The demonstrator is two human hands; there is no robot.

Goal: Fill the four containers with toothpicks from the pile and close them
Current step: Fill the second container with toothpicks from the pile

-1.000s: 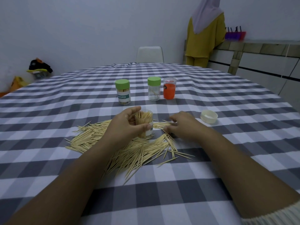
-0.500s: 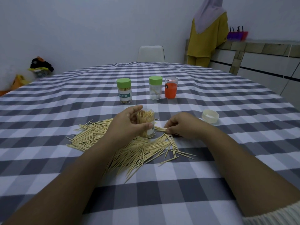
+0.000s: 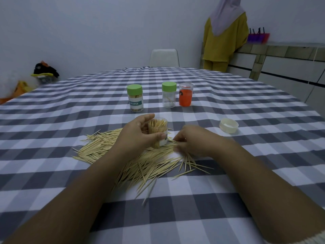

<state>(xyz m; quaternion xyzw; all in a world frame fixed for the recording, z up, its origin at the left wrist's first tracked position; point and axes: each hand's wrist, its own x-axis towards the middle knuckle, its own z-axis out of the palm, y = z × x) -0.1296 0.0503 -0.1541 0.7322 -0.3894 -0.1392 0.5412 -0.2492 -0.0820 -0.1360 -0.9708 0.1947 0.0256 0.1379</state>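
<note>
Over the loose wooden toothpick pile, our left hand grips the open, nearly full clear plastic container steady while our right hand pinches more toothpicks to load.

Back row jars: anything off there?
The middle jar wears its green lid yet holds only a stick or two, while the labelled jar beside it looks full. The orange jar seems fine.

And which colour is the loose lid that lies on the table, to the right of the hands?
The loose lid is white or cream, seen in the head view.
</note>
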